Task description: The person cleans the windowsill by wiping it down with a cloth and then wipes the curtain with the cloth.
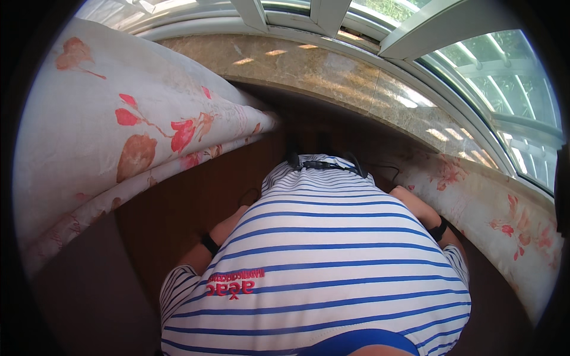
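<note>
My left hand (pixel 230 223) hangs at my left side, partly covered by my blue-and-white striped shirt (pixel 320 258). Its fingers are too hidden to tell whether they hold anything. A thin dark loop (pixel 249 194), perhaps a cord, shows just beyond it. At my other side, my right hand (pixel 409 201) is close to the floral curtain (pixel 507 218) on the right; whether it touches the cloth I cannot tell. Its fingers are also mostly out of sight. Each arm wears a black band. A black strap with a buckle (pixel 324 165) crosses the shirt at my waist.
A second floral curtain (pixel 147 120) hangs bunched on the left. Ahead is a brown stone windowsill (pixel 307 71) with sunlight patches. White window frames (pixel 436 31) and glass rise beyond it, with white bars outside. A thin dark cord (pixel 388 168) lies near the right curtain.
</note>
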`<action>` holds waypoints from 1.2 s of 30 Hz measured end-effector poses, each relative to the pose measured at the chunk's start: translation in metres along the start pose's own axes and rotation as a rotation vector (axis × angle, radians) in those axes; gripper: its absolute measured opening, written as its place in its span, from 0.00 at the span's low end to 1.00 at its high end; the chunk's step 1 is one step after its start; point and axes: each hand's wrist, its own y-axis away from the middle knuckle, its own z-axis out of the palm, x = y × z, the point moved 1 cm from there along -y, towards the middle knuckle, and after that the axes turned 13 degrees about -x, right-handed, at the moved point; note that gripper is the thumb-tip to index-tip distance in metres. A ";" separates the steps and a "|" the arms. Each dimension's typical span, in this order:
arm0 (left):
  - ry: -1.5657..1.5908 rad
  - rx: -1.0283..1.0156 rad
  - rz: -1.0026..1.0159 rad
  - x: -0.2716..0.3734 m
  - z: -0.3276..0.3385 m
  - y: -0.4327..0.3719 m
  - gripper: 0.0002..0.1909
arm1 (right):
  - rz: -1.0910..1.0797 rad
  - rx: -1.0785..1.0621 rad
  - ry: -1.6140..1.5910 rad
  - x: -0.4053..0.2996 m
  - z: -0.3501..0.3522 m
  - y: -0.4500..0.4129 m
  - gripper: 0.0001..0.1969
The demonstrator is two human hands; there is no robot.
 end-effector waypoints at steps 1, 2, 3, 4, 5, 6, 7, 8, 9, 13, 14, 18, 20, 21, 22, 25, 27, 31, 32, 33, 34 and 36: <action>-0.007 -0.009 0.005 -0.006 -0.001 -0.003 0.19 | -0.016 0.002 0.163 0.003 -0.001 -0.007 0.16; -0.018 -0.027 0.003 -0.007 -0.004 -0.006 0.19 | -0.046 0.017 0.221 0.002 -0.005 -0.009 0.18; -0.028 -0.045 0.000 -0.010 -0.006 -0.008 0.19 | -0.039 0.024 0.244 0.003 -0.007 -0.011 0.18; -0.035 -0.060 -0.004 -0.013 -0.009 -0.010 0.19 | -0.021 0.030 0.246 -0.013 -0.011 -0.007 0.19; -0.051 -0.080 -0.009 -0.014 -0.012 -0.013 0.19 | -0.057 0.015 0.292 0.000 -0.015 -0.009 0.19; -0.062 -0.094 -0.017 -0.019 -0.016 -0.016 0.20 | -0.029 -0.031 0.227 -0.020 -0.021 -0.004 0.19; -0.070 -0.110 -0.027 -0.020 -0.020 -0.017 0.20 | -0.076 -0.069 0.280 -0.027 -0.025 -0.006 0.19; -0.084 -0.125 -0.035 -0.022 -0.023 -0.019 0.20 | -0.086 -0.133 0.381 -0.015 -0.027 -0.009 0.19; -0.091 -0.139 -0.043 -0.026 -0.027 -0.019 0.20 | -0.048 -0.171 0.440 -0.016 -0.032 -0.016 0.21; -0.144 -0.196 -0.088 -0.033 -0.041 -0.022 0.20 | -0.072 -0.243 0.089 0.046 -0.028 -0.039 0.25; -0.157 -0.220 -0.088 -0.036 -0.048 -0.030 0.20 | -0.050 -0.262 0.028 0.056 -0.027 -0.040 0.25; -0.211 -0.300 -0.123 -0.047 -0.062 -0.035 0.20 | -0.019 -0.407 0.007 0.040 -0.034 -0.032 0.26; -0.237 -0.345 -0.141 -0.057 -0.057 -0.033 0.20 | -0.017 -0.500 0.038 0.027 -0.038 -0.023 0.27; -0.248 -0.354 -0.152 -0.062 -0.050 -0.027 0.20 | -0.021 -0.528 0.075 0.021 -0.043 -0.019 0.28; -0.272 -0.381 -0.152 -0.064 -0.049 -0.029 0.20 | -0.027 -0.531 0.090 0.010 -0.043 -0.011 0.28; -0.399 -0.470 -0.161 -0.065 -0.057 -0.045 0.20 | 0.012 -0.289 0.207 -0.044 -0.051 0.010 0.24; -0.495 -0.510 -0.159 -0.058 -0.065 -0.058 0.20 | -0.236 -0.084 0.164 -0.098 -0.070 0.034 0.16; -0.399 -0.502 -0.183 -0.020 -0.064 -0.069 0.20 | -0.748 0.363 0.451 -0.174 -0.097 0.046 0.10; -0.329 -0.475 -0.182 -0.013 -0.058 -0.072 0.20 | -0.787 0.509 0.501 -0.184 -0.098 0.043 0.08; 0.002 -0.330 -0.140 -0.036 -0.047 -0.089 0.20 | -0.824 0.643 0.539 -0.192 -0.098 0.043 0.07; 0.316 -0.175 -0.135 -0.056 -0.039 -0.097 0.20 | -0.971 0.717 0.524 -0.196 -0.099 0.041 0.08; 0.689 0.000 -0.087 -0.075 -0.023 -0.097 0.20 | -1.196 0.760 0.276 -0.197 -0.099 0.034 0.09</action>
